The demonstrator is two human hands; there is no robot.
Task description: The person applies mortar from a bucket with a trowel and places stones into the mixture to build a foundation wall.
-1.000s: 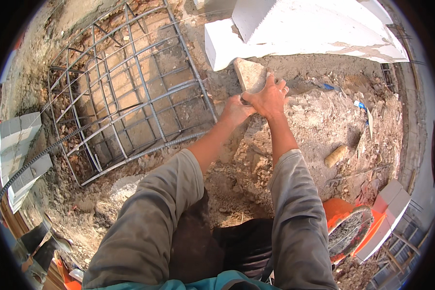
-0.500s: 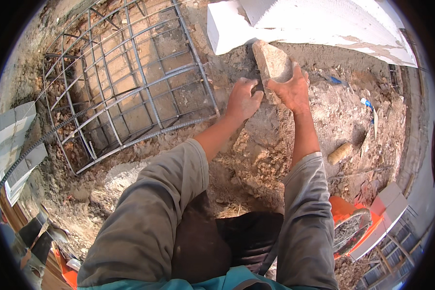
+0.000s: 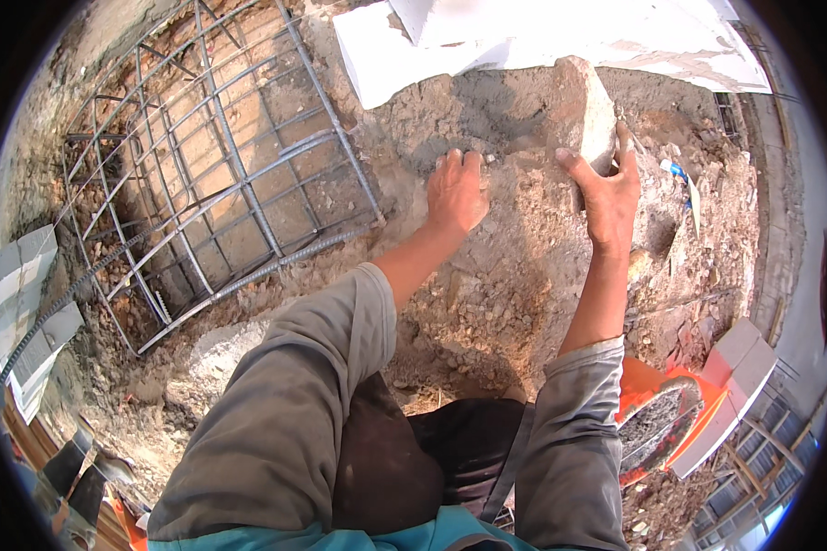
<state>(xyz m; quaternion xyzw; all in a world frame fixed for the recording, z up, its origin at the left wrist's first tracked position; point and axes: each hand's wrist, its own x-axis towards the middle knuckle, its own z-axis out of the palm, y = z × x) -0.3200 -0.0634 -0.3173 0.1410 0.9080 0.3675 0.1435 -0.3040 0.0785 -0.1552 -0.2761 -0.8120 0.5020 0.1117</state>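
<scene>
A large, rough, pale stone (image 3: 590, 108) stands on its end, tilted, in the grip of my right hand (image 3: 608, 197). The thumb presses one side and the fingers wrap round the other. To the left of it, my left hand (image 3: 458, 191) is down at the dirt with its fingers curled in; whatever they hold, if anything, is hidden beneath them. Grey, damp-looking mortar (image 3: 487, 106) lies just beyond that hand, along the foot of the white blocks (image 3: 570, 41).
A rebar cage (image 3: 248, 188) takes up the left side. A blue-handled tool (image 3: 675, 170) lies on the rubble at the right. Nearer, an orange bucket (image 3: 657, 413) of grey material sits by a pale block (image 3: 740, 363). Grey blocks (image 3: 28, 266) stand at the far left.
My right hand has carried the stone to the right and turned it more upright. My left hand has come away from beside the stone, and its fingers have curled toward the dirt.
</scene>
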